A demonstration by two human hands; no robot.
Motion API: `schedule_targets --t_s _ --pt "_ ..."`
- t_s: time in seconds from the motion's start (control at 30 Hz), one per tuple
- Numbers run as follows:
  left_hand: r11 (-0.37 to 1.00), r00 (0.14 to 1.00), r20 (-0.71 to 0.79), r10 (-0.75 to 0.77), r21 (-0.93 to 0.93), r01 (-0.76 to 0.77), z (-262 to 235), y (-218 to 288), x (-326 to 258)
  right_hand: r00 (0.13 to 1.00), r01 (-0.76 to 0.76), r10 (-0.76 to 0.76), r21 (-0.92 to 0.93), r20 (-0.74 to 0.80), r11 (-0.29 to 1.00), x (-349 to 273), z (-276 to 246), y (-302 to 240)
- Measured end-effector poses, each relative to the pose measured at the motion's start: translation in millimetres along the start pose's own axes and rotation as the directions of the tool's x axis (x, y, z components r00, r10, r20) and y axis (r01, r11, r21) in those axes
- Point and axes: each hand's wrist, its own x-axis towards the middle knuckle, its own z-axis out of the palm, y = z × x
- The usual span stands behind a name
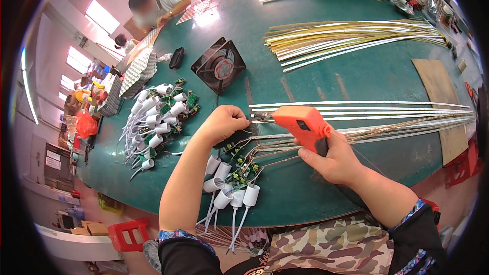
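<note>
My right hand (333,163) grips an orange soldering gun (298,119), its metal tip pointing left toward the ends of several thin white strips (377,113). Opposite that tip, my left hand (222,123) is closed in a pinch; what lies between thumb and finger is too small to make out. Below it, a group of white cylindrical sockets (251,195) with green circuit boards (243,175) lies by the table's near edge. Thin wires run from these boards to a bundle of strips (326,141) stretching right, passing under my right hand.
On the left is a pile of white sockets with boards (153,117). Beyond it stand a black fan (220,66) and a small black box (176,58). Yellow and white strips (351,40) lie farther back. A brown board (442,107) is under the strips' right ends. Another person (170,2) works across the table.
</note>
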Motion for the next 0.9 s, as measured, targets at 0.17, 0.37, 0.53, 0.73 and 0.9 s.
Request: schedule_targets --t_s 0.17,0.37,0.53,0.73,0.9 --pt "1.0 1.0 0.012 0.011 -0.025 -0.011 -0.6 -5.9 3.5 0.999 0.021 -0.02 -0.029 0.026 0.999 1.2 3.9 -0.2" --pt "1.0 1.0 0.002 0.019 -0.016 -0.019 -0.4 -5.7 4.0 0.998 0.057 -0.057 -0.022 0.024 0.998 1.8 7.0 -1.9" --pt "1.0 1.0 -0.011 0.01 0.03 -0.01 0.2 0.4 1.9 0.998 0.031 -0.031 -0.013 0.048 0.999 1.8 5.7 -4.0" --pt "0.999 1.0 -0.022 0.001 0.035 0.0 1.3 -2.2 3.5 0.999 0.041 -0.039 -0.084 0.023 0.996 -1.0 5.0 -5.8" --pt "0.999 1.0 -0.02 -0.007 0.045 0.007 1.1 -2.9 3.7 1.0 -0.023 0.022 0.049 0.022 0.999 -2.6 1.0 -2.6"
